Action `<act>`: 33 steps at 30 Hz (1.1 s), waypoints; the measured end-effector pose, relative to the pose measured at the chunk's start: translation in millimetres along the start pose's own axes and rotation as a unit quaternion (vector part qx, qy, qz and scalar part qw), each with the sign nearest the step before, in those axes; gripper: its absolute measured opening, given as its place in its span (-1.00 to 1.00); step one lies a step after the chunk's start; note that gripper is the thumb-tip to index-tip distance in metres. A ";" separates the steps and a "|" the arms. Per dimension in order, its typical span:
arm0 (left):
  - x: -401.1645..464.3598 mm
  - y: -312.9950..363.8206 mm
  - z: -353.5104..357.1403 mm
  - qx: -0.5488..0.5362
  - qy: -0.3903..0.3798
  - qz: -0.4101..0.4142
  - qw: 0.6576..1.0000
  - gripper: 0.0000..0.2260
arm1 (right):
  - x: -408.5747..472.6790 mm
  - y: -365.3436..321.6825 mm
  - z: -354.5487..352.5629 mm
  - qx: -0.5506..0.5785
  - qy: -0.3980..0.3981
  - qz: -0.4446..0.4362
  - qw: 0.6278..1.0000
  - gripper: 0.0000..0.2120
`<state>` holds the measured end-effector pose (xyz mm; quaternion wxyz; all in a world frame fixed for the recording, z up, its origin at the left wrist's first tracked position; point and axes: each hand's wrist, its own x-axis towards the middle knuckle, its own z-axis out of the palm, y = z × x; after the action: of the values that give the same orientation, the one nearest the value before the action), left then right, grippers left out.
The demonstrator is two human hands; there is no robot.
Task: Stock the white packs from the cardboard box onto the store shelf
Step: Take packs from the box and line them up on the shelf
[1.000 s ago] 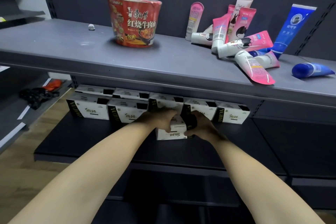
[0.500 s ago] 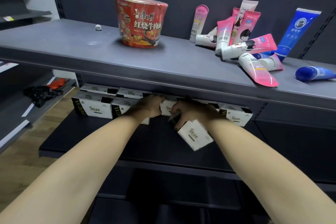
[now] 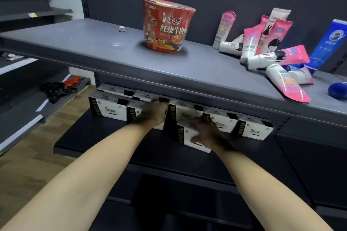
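Note:
Several white packs with black ends stand in rows on the dark lower shelf (image 3: 105, 137), the leftmost pack (image 3: 108, 108) at the row's end and another pack (image 3: 253, 130) at the right end. My right hand (image 3: 206, 132) grips one white pack (image 3: 187, 135) standing in front of the row. My left hand (image 3: 155, 112) reaches in among the packs in the middle of the row, its fingers hidden behind it. The cardboard box is out of view.
The grey upper shelf (image 3: 84, 47) overhangs the packs closely. On it stand a red noodle cup (image 3: 165, 24), a heap of pink and white tubes (image 3: 268, 52) and blue tubes (image 3: 328, 43). A side shelf at left holds a black and orange bundle (image 3: 58, 89).
The pack in my right hand has turned from tilted to upright on the shelf in front of the row. My left hand stays reaching into the row.

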<state>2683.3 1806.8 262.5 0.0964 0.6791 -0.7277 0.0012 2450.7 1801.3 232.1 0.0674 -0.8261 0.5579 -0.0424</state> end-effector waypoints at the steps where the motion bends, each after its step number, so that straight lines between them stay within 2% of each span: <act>1: 0.2 -4.0 0.3 0.013 0.008 -0.018 1.000 -0.68 | 3.5 -5.0 2.2 -0.034 0.020 0.005 0.999 -0.24; 4: -1.9 -18.7 2.4 0.043 0.013 -0.030 0.999 -0.68 | 18.6 -21.8 8.9 -0.086 0.045 0.019 0.995 -0.27; 7: -3.4 -27.5 7.6 0.042 0.018 -0.020 0.999 -0.61 | 32.6 -34.9 13.8 -0.085 0.058 0.010 0.995 -0.28; 13: 3.8 -25.0 9.5 0.063 0.017 -0.016 0.998 -0.73 | 53.4 -54.5 16.0 -0.121 0.084 0.041 0.988 -0.44; 16: 7.9 -25.4 12.4 0.068 0.009 -0.018 0.997 -0.75 | 59.0 -53.5 21.6 -0.142 0.104 0.045 0.983 -0.41; 21: 10.2 -23.8 19.2 0.105 0.005 -0.006 0.994 -0.60 | 60.6 -53.0 33.4 -0.136 0.152 0.049 0.978 -0.51; 23: 5.0 -18.8 24.2 0.160 0.023 0.003 0.987 -0.56 | 57.4 -55.8 32.7 -0.126 0.145 0.050 0.980 -0.48; 26: 4.0 -14.4 33.9 0.216 -0.005 -0.006 0.976 -0.53 | 48.9 -53.9 30.7 -0.099 0.116 0.021 0.988 -0.35; 29: 16.7 -19.4 46.3 0.223 0.019 0.006 0.975 -0.53 | 39.5 -42.7 28.4 -0.071 0.104 -0.003 0.992 -0.30; 33: 0.5 5.8 11.7 0.196 -0.011 0.015 0.980 -0.49 | 24.2 -25.5 23.8 -0.054 0.107 -0.032 0.992 -0.32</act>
<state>2675.8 1805.2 251.8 -0.0463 0.6742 -0.7241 0.1377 2486.6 1789.8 212.6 -0.0392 -0.8369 0.5363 -0.1023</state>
